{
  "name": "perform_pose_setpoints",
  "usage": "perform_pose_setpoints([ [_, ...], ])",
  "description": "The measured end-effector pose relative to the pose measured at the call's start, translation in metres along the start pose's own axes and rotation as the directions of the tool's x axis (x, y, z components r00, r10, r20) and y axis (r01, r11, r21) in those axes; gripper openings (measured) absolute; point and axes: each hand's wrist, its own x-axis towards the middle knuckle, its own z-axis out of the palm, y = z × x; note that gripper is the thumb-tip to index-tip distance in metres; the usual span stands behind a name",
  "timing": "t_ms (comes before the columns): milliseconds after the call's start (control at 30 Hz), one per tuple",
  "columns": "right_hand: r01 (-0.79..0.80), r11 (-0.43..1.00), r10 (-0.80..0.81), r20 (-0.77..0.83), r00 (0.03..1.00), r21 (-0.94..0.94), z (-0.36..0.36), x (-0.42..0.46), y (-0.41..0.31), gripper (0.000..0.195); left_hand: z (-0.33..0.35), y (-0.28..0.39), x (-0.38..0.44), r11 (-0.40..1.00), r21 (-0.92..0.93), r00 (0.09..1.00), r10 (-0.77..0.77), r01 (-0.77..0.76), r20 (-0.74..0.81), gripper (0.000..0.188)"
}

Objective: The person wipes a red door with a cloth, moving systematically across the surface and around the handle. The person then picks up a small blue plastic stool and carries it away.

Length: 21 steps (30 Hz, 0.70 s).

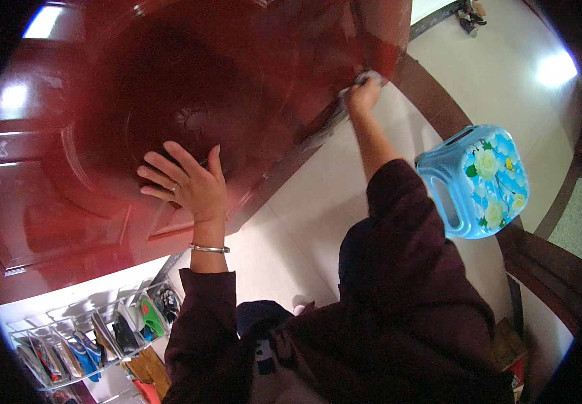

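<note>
A glossy dark red panelled door point(170, 91) fills the upper left of the head view. My left hand point(186, 178), with a ring and a silver bangle at the wrist, is spread against its face, fingers apart and holding nothing. Further right, my right hand point(364, 95) is closed around a greyish-white cloth point(369, 77) at the door's edge, near a corner. The fingers hide most of the cloth, and that area is slightly blurred.
A blue plastic stool point(452, 177) with a flower-printed seat stands to the right of my right arm. A wire shoe rack point(114, 361) with shoes and slippers is at the lower left. Dark brown bands point(432, 96) cross the pale floor point(296, 227); shoes point(470, 20) lie at the top right.
</note>
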Motion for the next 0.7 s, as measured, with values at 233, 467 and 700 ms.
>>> perform_pose_setpoints([
  [233,0.654,0.752,-0.581,-0.386,0.716,0.082,-0.013,-0.024,-0.137,0.051,-0.007,0.006,0.003,0.999,-0.013,0.999,-0.04,0.04,-0.011,0.092],
  [467,0.786,0.581,-0.808,0.032,0.589,0.21,-0.001,-0.157,-0.127,0.024,-0.007,0.008,0.007,0.999,-0.014,0.999,-0.03,0.03,0.012,0.092],
  [700,0.643,0.756,-0.543,-0.435,0.719,0.12,-0.012,-0.049,-0.153,0.042,-0.007,0.011,0.005,0.999,0.008,0.999,-0.039,0.039,0.002,0.093],
])
